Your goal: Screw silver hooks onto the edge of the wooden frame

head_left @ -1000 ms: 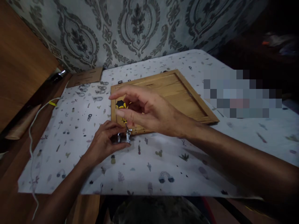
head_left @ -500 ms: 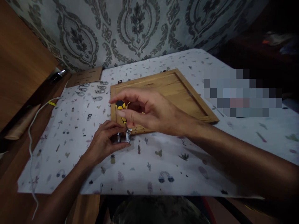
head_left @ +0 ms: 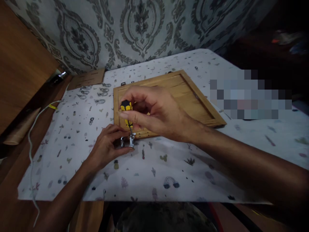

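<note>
My right hand [head_left: 152, 114] is closed round the yellow and black handle of a screwdriver [head_left: 127, 112], which stands nearly upright. Its metal tip meets a small silver metal fitting, seemingly a cabinet hinge [head_left: 131, 140], at the near left corner of a wooden panel [head_left: 154, 135]. With thumb and fingers, my left hand [head_left: 108, 141] pinches the hinge from the left. Fingers cover part of the hinge, and my right hand blocks the view of the panel's left part. The panel has a raised frame and lies flat on the patterned white cloth.
Several silver metal fittings [head_left: 100, 93] lie on the cloth at back left, beside a piece of cardboard [head_left: 85, 80]. A white cable [head_left: 29, 138] hangs along the left edge. A blurred-out patch [head_left: 248, 95] covers something at right. A patterned wall [head_left: 142, 25] rises behind.
My right hand's fingers have closed in on the screwdriver handle, the index finger curling nearer the thumb. My left hand stays on the hinge. The view has shifted slightly.
</note>
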A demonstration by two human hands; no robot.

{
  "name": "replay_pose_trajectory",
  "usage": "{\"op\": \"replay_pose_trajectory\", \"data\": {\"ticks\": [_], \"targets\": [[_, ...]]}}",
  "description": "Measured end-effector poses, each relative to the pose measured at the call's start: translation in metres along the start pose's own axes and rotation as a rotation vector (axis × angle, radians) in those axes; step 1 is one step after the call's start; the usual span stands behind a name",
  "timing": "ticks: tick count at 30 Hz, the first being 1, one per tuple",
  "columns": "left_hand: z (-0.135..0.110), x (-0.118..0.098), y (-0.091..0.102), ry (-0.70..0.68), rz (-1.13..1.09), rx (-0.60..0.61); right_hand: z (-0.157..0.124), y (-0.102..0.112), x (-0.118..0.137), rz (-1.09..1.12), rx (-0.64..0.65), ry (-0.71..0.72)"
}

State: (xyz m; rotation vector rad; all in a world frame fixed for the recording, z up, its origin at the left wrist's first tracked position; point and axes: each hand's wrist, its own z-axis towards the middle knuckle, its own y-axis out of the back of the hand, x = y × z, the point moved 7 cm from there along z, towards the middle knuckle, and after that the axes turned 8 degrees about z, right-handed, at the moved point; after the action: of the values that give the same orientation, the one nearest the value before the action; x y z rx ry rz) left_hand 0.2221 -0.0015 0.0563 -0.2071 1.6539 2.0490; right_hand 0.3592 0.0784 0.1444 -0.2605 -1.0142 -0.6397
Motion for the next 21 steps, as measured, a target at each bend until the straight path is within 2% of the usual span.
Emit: {"op": "replay_pose_trajectory", "data": {"ticks": [21], "targets": [[0.0024,-0.0008,0.0004,0.025,-0.056,0.000,-0.0012,-0.0037,-0.0059,-0.032,0.040,-0.021]]}}
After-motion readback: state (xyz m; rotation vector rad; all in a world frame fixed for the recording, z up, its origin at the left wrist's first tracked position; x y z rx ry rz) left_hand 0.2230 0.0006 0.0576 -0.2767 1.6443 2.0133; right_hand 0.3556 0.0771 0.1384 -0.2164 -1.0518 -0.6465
